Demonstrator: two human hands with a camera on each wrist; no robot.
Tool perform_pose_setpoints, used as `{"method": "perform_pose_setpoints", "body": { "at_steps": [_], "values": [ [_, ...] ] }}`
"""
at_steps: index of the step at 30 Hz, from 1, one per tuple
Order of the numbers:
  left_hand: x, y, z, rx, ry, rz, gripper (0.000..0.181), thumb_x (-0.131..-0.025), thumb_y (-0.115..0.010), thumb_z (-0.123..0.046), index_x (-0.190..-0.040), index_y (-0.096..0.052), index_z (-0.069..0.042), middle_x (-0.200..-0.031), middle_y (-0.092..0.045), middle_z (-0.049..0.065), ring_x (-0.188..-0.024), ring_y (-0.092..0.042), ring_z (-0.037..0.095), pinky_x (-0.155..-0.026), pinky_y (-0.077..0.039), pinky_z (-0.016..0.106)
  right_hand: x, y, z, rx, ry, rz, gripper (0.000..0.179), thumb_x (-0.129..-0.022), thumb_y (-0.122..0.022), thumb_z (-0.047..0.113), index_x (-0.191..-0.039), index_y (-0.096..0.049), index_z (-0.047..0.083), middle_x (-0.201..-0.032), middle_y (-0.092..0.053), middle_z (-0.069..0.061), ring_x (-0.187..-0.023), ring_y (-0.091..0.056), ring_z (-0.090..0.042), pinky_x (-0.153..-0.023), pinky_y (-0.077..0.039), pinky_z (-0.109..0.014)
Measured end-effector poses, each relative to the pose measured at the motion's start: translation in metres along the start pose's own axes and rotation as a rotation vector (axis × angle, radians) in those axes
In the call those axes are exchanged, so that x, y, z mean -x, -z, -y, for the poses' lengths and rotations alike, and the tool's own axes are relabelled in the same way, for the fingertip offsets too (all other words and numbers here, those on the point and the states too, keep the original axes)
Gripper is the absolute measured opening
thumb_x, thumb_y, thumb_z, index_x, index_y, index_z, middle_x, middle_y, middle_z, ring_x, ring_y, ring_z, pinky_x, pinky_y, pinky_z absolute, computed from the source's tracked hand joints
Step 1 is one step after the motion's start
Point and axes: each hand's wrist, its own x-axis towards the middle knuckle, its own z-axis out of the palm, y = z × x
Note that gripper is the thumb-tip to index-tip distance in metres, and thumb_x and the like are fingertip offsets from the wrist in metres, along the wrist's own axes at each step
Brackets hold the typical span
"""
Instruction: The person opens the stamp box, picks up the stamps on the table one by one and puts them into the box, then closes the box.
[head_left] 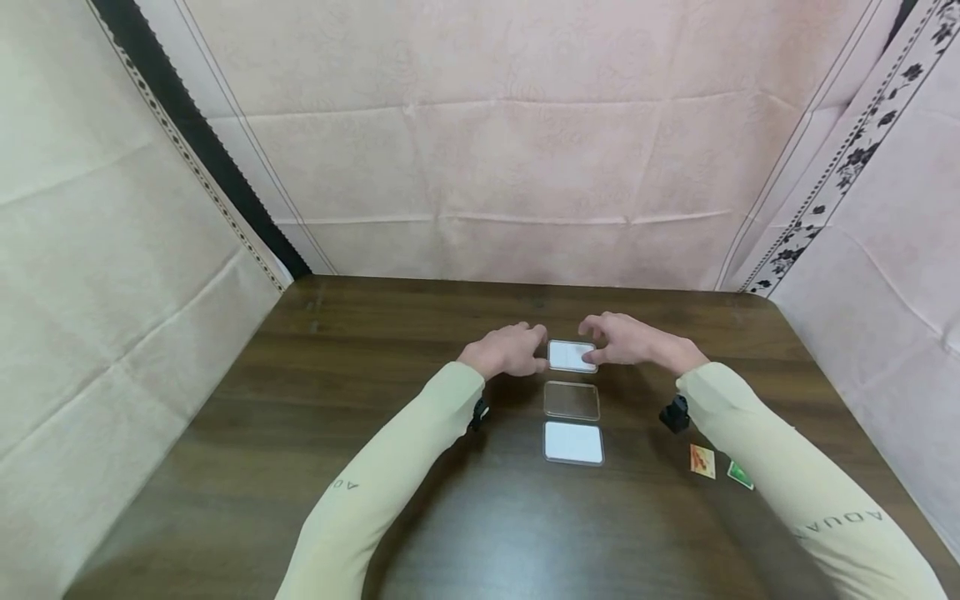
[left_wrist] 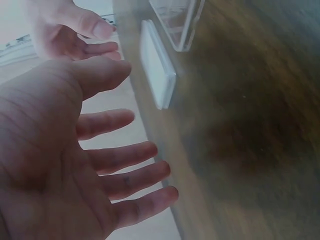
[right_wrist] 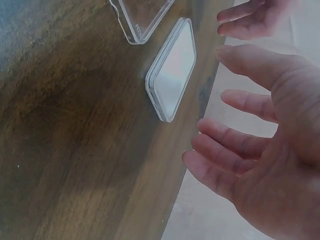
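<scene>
My left hand (head_left: 512, 350) and right hand (head_left: 632, 340), both released, flank the far white case (head_left: 566, 356). A clear case (head_left: 572, 401) (the table (head_left: 247, 467) shows through) lies nearer me.

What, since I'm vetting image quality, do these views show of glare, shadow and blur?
Head: pale glare on the near tabletop, a dark shadow beside the left sleeve; left wrist: hazy and soft, a dark shadow across the tabletop; right wrist: a pale sheen on the white-faced case, tabletop partly shadowed.
</scene>
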Motion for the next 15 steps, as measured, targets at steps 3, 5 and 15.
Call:
{"method": "perform_pose_setpoints", "body": {
  "at_steps": [3, 5, 15],
  "values": [
    [-0.004, -0.002, 0.004, 0.024, 0.015, 0.001, 0.056, -0.097, -0.057, -0.045, -0.144, -0.041, -0.018, -0.142, -0.050, 0.008, -0.116, -0.054, 0.023, -0.099, -0.049, 0.048, -0.003, -0.001, -0.003, -0.001, -0.006, 0.006, 0.054, -0.091, -0.070, 0.028, -0.134, -0.052, 0.002, -0.124, -0.060, -0.024, -0.112, -0.060, -0.037, -0.092, -0.050, -0.052],
    [-0.006, -0.003, 0.006, 0.033, 0.024, -0.002, 0.057, -0.096, -0.058, -0.045, -0.144, -0.040, -0.019, -0.142, -0.050, 0.008, -0.115, -0.055, 0.023, -0.099, -0.050, 0.048, -0.005, -0.001, -0.004, 0.001, -0.007, 0.009, 0.055, -0.091, -0.071, 0.029, -0.134, -0.052, 0.002, -0.124, -0.061, -0.024, -0.112, -0.061, -0.037, -0.092, -0.051, -0.051],
    [-0.020, -0.009, 0.011, 0.013, 0.062, -0.001, 0.060, -0.097, -0.058, -0.043, -0.146, -0.040, -0.015, -0.149, -0.044, 0.010, -0.133, -0.047, 0.027, -0.106, -0.044, 0.050, -0.010, -0.003, -0.005, 0.023, -0.009, 0.010, 0.056, -0.090, -0.071, 0.030, -0.134, -0.052, 0.002, -0.126, -0.060, -0.023, -0.115, -0.059, -0.036, -0.095, -0.049, -0.052]
  ]
}}
